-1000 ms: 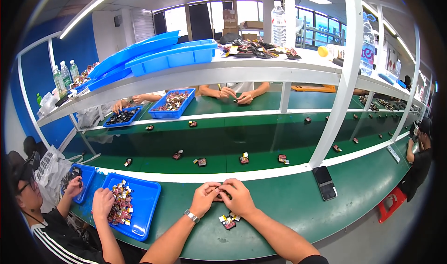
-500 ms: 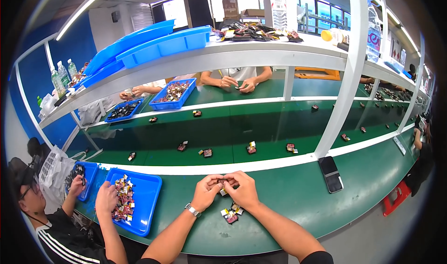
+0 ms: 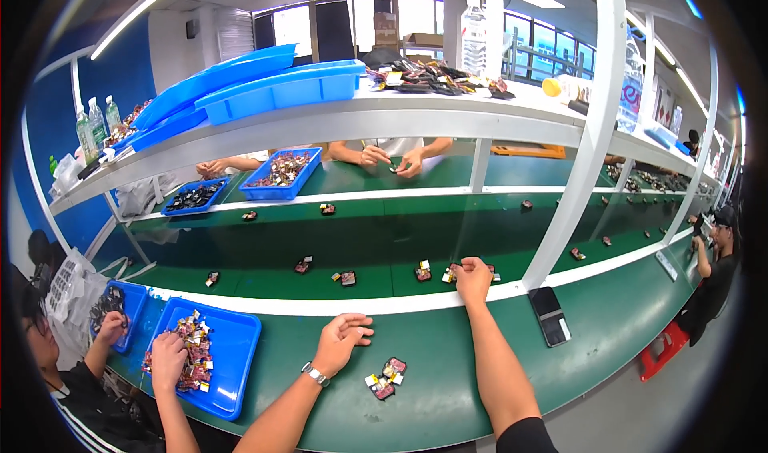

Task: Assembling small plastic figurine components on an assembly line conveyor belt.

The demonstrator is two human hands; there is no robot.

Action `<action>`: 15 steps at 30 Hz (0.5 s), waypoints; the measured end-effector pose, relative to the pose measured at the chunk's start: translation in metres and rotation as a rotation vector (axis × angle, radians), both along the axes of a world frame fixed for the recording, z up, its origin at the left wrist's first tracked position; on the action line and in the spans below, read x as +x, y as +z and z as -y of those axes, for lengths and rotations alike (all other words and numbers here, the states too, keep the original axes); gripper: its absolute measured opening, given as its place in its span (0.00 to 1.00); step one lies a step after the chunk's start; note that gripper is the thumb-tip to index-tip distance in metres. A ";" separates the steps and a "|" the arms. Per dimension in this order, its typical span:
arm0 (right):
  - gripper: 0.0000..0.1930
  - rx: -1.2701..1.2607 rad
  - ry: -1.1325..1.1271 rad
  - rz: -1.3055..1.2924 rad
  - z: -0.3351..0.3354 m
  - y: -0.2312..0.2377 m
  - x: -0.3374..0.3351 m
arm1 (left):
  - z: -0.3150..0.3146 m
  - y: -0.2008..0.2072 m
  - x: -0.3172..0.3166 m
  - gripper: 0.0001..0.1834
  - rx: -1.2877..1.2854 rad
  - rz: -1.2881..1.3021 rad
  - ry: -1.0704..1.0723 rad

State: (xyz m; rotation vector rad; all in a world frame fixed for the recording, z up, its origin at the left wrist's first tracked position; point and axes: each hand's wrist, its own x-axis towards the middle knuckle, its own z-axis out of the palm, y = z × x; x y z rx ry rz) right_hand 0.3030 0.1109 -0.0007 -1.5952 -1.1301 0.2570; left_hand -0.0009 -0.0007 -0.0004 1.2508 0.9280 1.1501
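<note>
My right hand (image 3: 474, 281) reaches out over the green conveyor belt (image 3: 384, 249), its fingertips closed on a small circuit board (image 3: 450, 274) with a white and yellow tag. Another such board shows partly behind that hand. My left hand (image 3: 344, 343), a metal watch at its wrist, hovers above the near green table (image 3: 432, 357) with fingers apart and nothing in them. Between my forearms lie a few dark red boards (image 3: 384, 391) with white and yellow tags, close together on the table. More boards (image 3: 347, 278) sit spaced out along the belt.
At left, a co-worker's hand (image 3: 169, 359) is in a blue tray (image 3: 244, 365) of boards. A black phone-like device (image 3: 549, 317) lies by the white post (image 3: 572, 157) at right. A loaded shelf (image 3: 448, 105) crosses overhead; another person's hands (image 3: 392, 161) work opposite.
My hands have parted. The right has gone forward and right from the table to the belt with a circuit board; the left has let go and stays over the table.
</note>
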 end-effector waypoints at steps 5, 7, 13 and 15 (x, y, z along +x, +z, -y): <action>0.17 0.225 -0.068 0.630 -0.005 0.000 -0.021 | 0.000 -0.003 -0.003 0.14 0.000 0.030 0.014; 0.22 0.075 0.006 0.674 0.006 0.011 -0.050 | 0.000 -0.002 -0.004 0.14 0.002 0.020 0.016; 0.24 -0.038 0.147 0.656 0.006 -0.005 -0.050 | -0.003 -0.003 -0.001 0.14 0.021 0.053 -0.039; 0.24 0.012 0.288 0.522 0.023 0.004 -0.062 | -0.003 -0.001 -0.005 0.14 -0.021 0.069 -0.034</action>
